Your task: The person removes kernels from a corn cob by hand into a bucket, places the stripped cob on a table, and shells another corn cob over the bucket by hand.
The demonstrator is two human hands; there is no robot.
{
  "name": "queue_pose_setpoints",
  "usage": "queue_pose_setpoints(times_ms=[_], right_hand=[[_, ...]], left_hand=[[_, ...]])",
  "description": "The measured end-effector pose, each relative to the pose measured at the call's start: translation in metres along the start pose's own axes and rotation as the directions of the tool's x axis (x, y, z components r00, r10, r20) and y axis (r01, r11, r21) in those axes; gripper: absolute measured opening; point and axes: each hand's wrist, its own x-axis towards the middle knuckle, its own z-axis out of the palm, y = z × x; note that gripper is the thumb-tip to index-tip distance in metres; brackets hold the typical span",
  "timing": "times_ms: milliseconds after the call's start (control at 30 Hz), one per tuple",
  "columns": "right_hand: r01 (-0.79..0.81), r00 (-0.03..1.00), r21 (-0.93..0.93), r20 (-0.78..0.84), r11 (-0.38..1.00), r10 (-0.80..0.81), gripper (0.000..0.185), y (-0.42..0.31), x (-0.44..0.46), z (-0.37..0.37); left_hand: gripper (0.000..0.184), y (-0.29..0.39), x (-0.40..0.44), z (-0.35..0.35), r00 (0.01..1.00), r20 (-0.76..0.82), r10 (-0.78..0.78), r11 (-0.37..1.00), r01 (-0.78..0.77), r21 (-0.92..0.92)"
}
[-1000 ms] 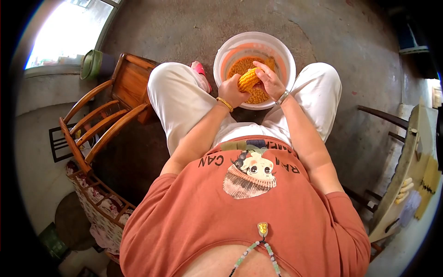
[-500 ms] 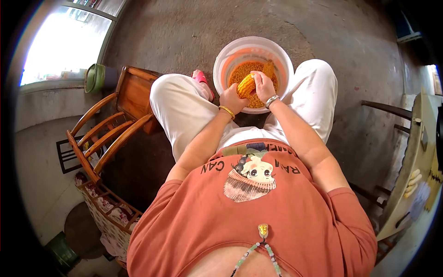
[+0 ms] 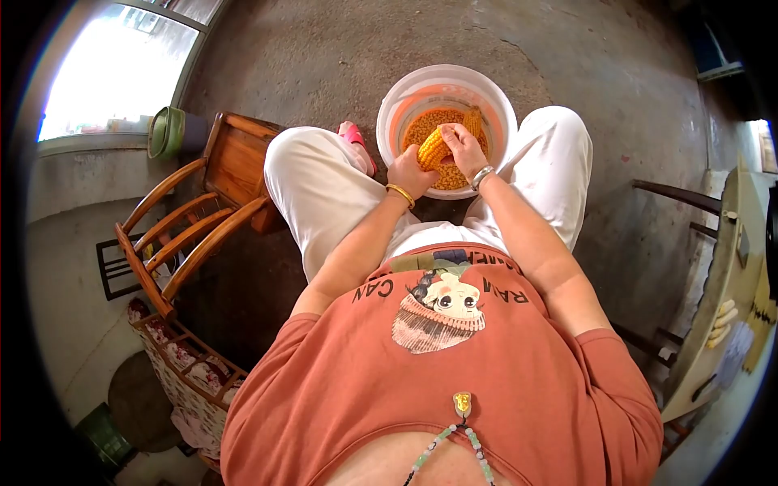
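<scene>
A yellow corn cob (image 3: 433, 150) is held over a white bucket (image 3: 391, 101) between my knees. My left hand (image 3: 411, 172), with a gold bracelet at the wrist, wraps round its lower end. Closed on the upper right side of the same cob, my right hand (image 3: 464, 151) wears a silver band at the wrist. Loose kernels (image 3: 421, 125) lie in the bucket below. Another cob (image 3: 472, 121) leans inside the bucket, behind my right hand.
To the left stands a wooden chair (image 3: 235, 166), with a green container (image 3: 166, 134) behind it. A table (image 3: 713, 300) with gloves (image 3: 721, 324) on it is at the right. My pink sandal (image 3: 354, 138) rests left of the bucket.
Since a second ago the fingers of my right hand have drawn in from spread to closed on the cob. The view has shifted slightly.
</scene>
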Motion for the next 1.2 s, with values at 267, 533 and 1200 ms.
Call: queue_pose_setpoints(times_ms=[267,533,1200], right_hand=[[0.069,0.995,-0.143,-0.063,0.987,-0.078,0.044,0.024,0.011,-0.004],[-0.166,0.983,0.148,-0.051,0.975,0.175,0.058,0.003,0.005,-0.005],[-0.276,0.931,0.424,0.342,0.862,0.129,0.034,-0.023,-0.007,-0.006]], left_hand=[[0.040,0.005,0.000,-0.003,0.999,0.030,-0.018,1.000,0.017,0.022],[0.050,0.001,-0.008,0.004,0.991,-0.098,0.089,0.995,-0.084,0.055],[0.057,-0.006,-0.003,0.002,0.989,-0.108,0.102,0.995,-0.100,0.025]])
